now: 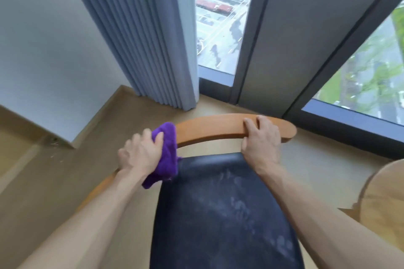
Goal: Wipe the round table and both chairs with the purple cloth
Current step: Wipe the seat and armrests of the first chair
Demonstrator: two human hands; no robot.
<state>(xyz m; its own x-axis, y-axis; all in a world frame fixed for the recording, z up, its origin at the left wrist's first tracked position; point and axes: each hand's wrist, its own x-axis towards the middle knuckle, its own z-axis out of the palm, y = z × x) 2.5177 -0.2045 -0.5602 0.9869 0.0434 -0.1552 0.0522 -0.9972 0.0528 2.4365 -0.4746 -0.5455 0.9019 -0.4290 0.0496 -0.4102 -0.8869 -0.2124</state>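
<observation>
Chair backrest (218,128), curved wood: left hand (140,155) clutches purple cloth (167,153) against it. Right hand (261,140) grips rail.

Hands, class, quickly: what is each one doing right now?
Left hand: grips the purple cloth against the chair's wooden rail.
Right hand: holds the rail.

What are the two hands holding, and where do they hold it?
The left hand grips the bunched purple cloth against the chair's wooden back rail. The right hand holds that rail near its right end.
</observation>
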